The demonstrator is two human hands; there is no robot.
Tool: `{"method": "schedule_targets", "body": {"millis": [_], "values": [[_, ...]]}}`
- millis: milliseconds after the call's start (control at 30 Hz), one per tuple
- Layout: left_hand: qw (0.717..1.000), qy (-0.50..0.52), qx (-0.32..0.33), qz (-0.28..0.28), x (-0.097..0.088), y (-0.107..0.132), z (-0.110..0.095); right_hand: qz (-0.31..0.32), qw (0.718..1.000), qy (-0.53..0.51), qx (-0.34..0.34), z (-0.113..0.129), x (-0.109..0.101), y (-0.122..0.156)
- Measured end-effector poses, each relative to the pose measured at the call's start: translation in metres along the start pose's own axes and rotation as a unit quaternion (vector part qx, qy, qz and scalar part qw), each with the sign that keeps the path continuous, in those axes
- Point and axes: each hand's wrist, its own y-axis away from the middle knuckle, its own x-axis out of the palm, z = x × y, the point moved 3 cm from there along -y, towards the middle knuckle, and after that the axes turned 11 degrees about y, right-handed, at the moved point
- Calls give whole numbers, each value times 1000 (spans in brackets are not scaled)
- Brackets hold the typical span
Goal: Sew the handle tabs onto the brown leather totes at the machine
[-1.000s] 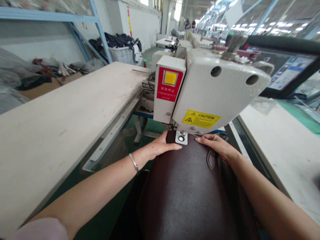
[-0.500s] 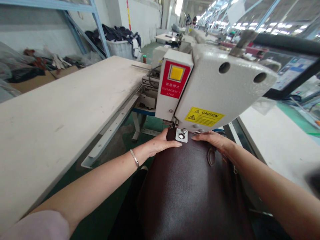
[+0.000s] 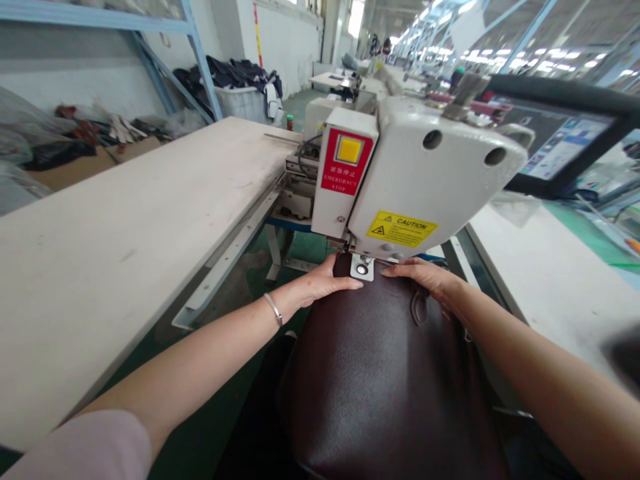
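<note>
A dark brown leather bag (image 3: 370,360) hangs toward me, its upper edge beneath the head of a grey-white industrial sewing machine (image 3: 420,167). A small metal plate with a round opening (image 3: 362,268) lies on the leather under the machine head. My left hand (image 3: 327,280) grips the bag's edge just left of that plate, thumb on top and fingers partly hidden. To the right, my right hand (image 3: 420,275) holds the same edge, fingertips near the plate. Below it a small leather loop (image 3: 419,308) shows on the bag.
A red panel with a yellow emergency stop button (image 3: 349,150) faces me on the machine. White tabletops flank it, one on the left (image 3: 150,220) and one on the right (image 3: 545,267). A monitor (image 3: 560,140) stands at right. Behind is a bin of dark cloth (image 3: 243,100).
The view has shifted slightly, bringing more of the monitor into sight. Both hands keep their hold on the bag, and the plate stays between them.
</note>
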Motion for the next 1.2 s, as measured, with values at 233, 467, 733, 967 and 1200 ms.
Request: {"method": "schedule_targets", "body": {"millis": [233,467,733,967,1200], "values": [[1000,-18,5,-1,-2,-1,2,1,1000,10,-10,1,-2,-2],[1000,-20,15,-4,0,0,0,1,1000,5,7,-2,-2,-2],[999,-32,25,3,-2,-1,-2,-6,999,31,-5,-2,-4,-8],[999,-38,22,-10,-2,-14,-2,-19,999,4,-46,3,-9,-12],[995,-13,98,25,16,-4,-3,-5,999,0,40,-14,-15,-2]]}}
